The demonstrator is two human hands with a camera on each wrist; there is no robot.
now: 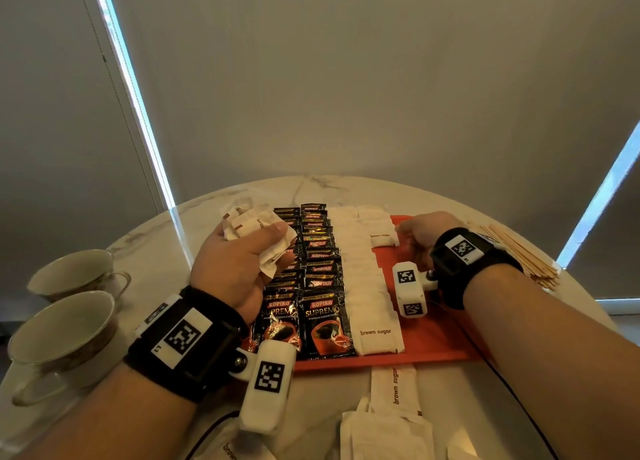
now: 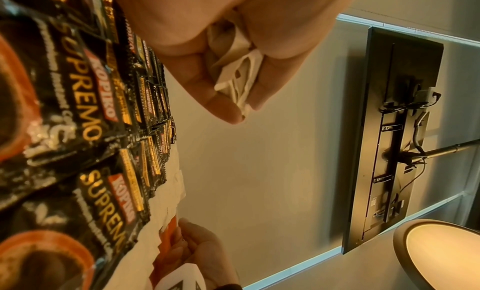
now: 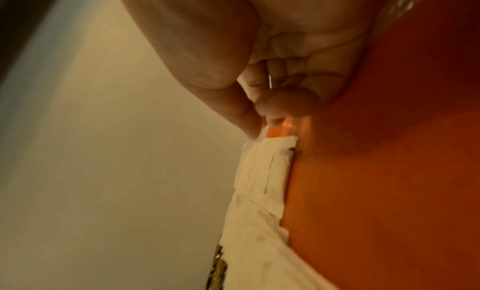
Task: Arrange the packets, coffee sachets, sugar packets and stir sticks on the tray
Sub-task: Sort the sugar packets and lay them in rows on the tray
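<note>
An orange tray (image 1: 433, 342) lies on the marble table. It carries two overlapping rows of black Kopiko coffee sachets (image 1: 322, 286) and a long row of white brown-sugar packets (image 1: 367, 286). A shorter second sugar row (image 1: 379, 234) starts at the tray's back. My left hand (image 1: 277, 248) hovers over the coffee rows and grips a bundle of sugar packets (image 1: 252, 225), seen crumpled between thumb and fingers (image 2: 239, 76) in the left wrist view. My right hand (image 1: 412, 234) rests low on the tray's back; its thumb and fingertip (image 3: 253, 130) pinch the edge of the nearest packet (image 3: 270, 162) in the short row.
Wooden stir sticks (image 1: 519, 255) lie in a heap on the table right of the tray. Two cups (image 1: 72, 272) (image 1: 59, 328) stand at the left edge. Loose sugar packets (image 1: 384, 432) lie near the front edge, one (image 1: 394, 387) touching the tray. The tray's right half is bare.
</note>
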